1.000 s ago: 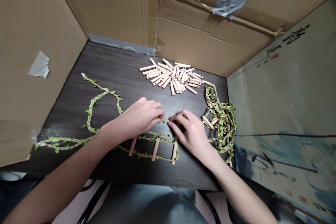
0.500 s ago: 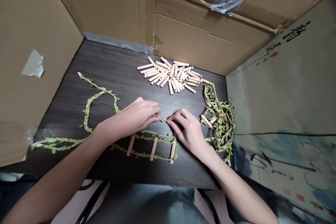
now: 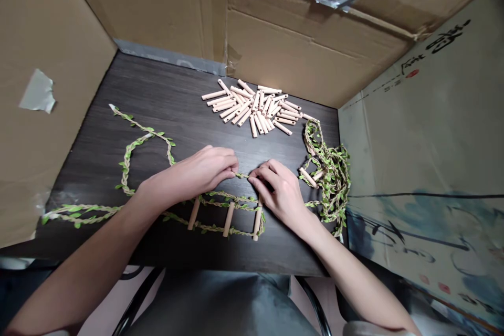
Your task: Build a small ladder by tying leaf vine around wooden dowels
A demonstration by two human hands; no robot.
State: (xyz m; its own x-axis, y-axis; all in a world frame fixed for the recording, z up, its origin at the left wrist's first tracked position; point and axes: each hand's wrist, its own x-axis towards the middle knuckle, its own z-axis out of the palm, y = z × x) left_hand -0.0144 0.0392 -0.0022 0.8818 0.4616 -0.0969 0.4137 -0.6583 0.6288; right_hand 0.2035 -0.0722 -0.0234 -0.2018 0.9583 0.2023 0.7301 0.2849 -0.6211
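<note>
L to R. Cardboard side wall (image 3: 59,37) far left, strip of grey tape (image 3: 38,97) stuck on it. Dark wood-grain table (image 3: 157,81) sits inside the box walls.

Leaf twine (image 3: 129,160), jute with small green fabric leaves, starts at the table's left. 1 free end runs up and loops back down toward the left hand; another strand runs flat along the near edge.

Left hand (image 3: 197,172): fingers curled and close together, tips pinching the short twine strand (image 3: 242,175) that spans the gap between the hands. Thumb mostly hidden.

Below the hands, 2 twine runs lie roughly parallel and form a ladder, with 3 wooden dowel rungs (image 3: 228,219) set across them. Rungs lie flat on the table, slightly tilted in view. Rightmost rung sits partly under the right wrist area, close to the hand.

Loose dowels (image 3: 252,110) lie in a heap behind the hands, toward the back wall, well clear of both hands.

Right hand (image 3: 277,191): fingers curled and angled left, tips pinching the same strand from the other side. Hands are just apart, not touching.

Right of that, a twine tangle (image 3: 331,184) is piled at the table's edge, 2 dowels (image 3: 308,177) caught in it. Printed cardboard wall (image 3: 417,142) with black calligraphy far right.
</note>
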